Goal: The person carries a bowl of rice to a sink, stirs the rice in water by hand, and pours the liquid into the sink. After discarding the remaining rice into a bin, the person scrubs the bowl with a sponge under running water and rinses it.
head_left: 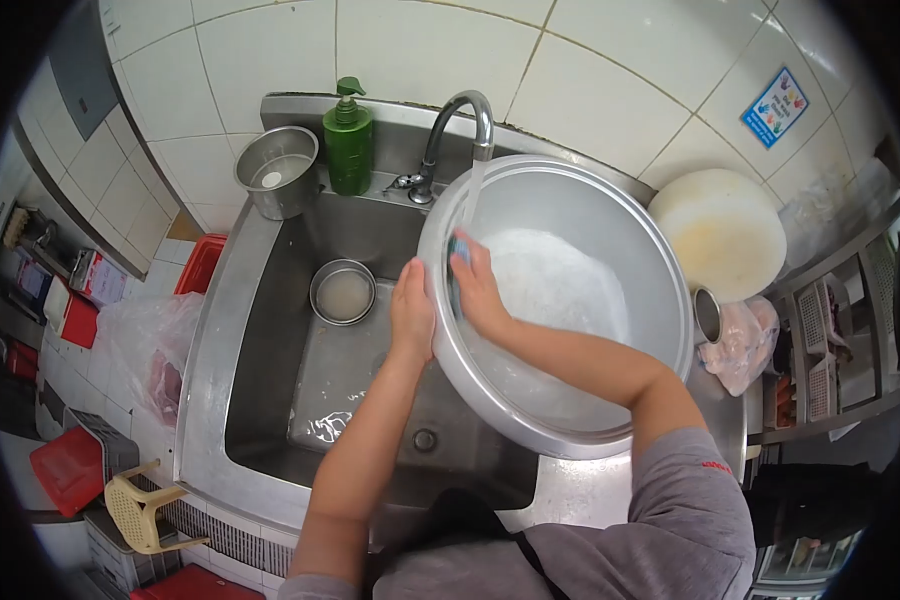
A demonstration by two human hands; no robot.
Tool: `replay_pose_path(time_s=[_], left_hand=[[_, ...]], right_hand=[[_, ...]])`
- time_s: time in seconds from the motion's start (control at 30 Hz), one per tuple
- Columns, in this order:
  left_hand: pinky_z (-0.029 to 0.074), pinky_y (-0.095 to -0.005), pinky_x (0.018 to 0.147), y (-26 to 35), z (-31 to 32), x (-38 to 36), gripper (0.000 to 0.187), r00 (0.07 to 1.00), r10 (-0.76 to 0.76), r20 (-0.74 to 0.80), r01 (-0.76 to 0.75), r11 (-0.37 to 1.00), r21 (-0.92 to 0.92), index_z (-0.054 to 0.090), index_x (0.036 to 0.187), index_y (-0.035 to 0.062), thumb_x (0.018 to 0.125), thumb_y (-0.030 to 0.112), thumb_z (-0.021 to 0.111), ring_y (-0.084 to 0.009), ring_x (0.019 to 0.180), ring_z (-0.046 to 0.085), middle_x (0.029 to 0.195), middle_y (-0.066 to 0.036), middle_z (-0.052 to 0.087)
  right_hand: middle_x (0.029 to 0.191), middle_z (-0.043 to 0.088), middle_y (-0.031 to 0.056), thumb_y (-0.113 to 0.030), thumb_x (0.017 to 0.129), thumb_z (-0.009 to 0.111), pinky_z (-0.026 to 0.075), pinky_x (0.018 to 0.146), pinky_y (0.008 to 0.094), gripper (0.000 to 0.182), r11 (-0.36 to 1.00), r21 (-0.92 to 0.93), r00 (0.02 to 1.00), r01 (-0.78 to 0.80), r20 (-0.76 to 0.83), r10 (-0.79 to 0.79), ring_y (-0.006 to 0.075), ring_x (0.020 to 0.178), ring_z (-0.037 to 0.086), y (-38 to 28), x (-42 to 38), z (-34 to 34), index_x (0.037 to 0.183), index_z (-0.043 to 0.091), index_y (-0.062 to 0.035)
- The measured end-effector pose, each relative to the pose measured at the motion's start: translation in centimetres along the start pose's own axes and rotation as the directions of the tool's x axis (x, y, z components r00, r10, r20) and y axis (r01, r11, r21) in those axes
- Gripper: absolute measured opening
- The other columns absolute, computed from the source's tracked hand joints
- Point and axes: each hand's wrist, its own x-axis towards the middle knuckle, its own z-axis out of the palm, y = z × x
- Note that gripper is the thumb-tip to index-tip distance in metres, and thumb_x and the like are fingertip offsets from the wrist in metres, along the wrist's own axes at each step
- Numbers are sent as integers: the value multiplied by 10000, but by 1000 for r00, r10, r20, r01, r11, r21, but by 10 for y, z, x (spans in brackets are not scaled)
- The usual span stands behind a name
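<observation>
A large silver metal basin rests tilted over the right side of the sink, its mouth toward me. My left hand holds it from outside, the palm and fingers against its left wall. Inside the same wall, my right hand presses a bluish-green scrubbing sponge to the metal. Water runs from the curved faucet into the basin near that hand. Below, a small round metal pan with cloudy liquid sits in the sink.
A metal pot and a green pump bottle stand on the sink's back ledge. To the right are a round whitish board, a metal cup and a plastic bag. A yellowish stool stands at lower left.
</observation>
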Motion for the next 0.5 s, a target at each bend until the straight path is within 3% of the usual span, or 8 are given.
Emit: replay_pose_path(time_s=[0.07,0.1,0.17,0.23,0.33,0.37,0.4,0.5], left_hand=[[395,-280,828,5,-1,17,440,994,-112,2,112,992,-64,485,1101,-48,903,335,395,-185,945,514,1071,-122,532],[397,-283,832,7,-1,23,447,974,-227,18,228,966,-125,480,1120,-46,901,336,399,-192,952,518,1089,-126,529],[407,-298,832,5,2,26,455,970,-239,31,240,941,-239,471,1132,-39,896,345,405,-204,953,521,1083,-129,528],[416,-313,832,-1,3,22,464,965,-257,50,258,902,-345,462,1144,-33,891,354,410,-216,955,524,1077,-132,526],[446,-364,819,-13,-8,-4,494,915,-163,368,365,723,-587,427,1163,-12,898,397,345,-238,954,525,1041,-137,522],[444,-375,820,-10,-7,-19,491,940,-249,232,327,849,-415,434,1144,-17,904,397,323,-244,961,522,1040,-138,521],[443,-386,822,-10,-6,-38,492,952,-298,71,306,928,-213,441,1126,-22,909,397,301,-250,968,519,1039,-140,520],[455,-378,824,-54,-33,-103,462,975,-212,59,217,971,-101,413,1155,-6,910,376,327,-249,990,529,1093,-141,512]], right_hand=[[1172,436,169,-246,810,539,265,976,338,488,951,-78,928,300,254,-272,308,1158,355,-45,-20,-26,1222,409,-20],[1172,436,169,-246,810,539,265,976,338,488,948,-77,925,308,256,-280,308,1158,355,-65,-21,-34,1222,409,-20],[1149,483,133,-152,756,595,311,952,377,460,803,-78,744,590,440,-504,318,1096,427,-92,-24,-45,1185,457,-59],[1139,503,114,-197,744,606,301,957,419,452,758,-77,673,648,524,-523,307,1074,456,-92,-14,-38,1160,478,-75],[1118,530,97,-283,725,611,260,983,458,436,727,-79,549,682,712,-438,285,1068,479,-89,13,-31,1114,513,-111],[1108,537,100,-324,719,606,230,1004,455,428,752,-98,496,652,805,-325,275,1085,474,-86,25,-29,1093,528,-130],[1084,549,108,-369,709,599,210,1002,482,447,742,-186,561,644,775,-292,277,1074,481,-72,41,-26,1081,532,-130],[1091,553,102,-513,724,517,128,991,575,497,673,-514,744,531,664,-80,258,1095,475,-28,100,-37,1078,533,-165]])
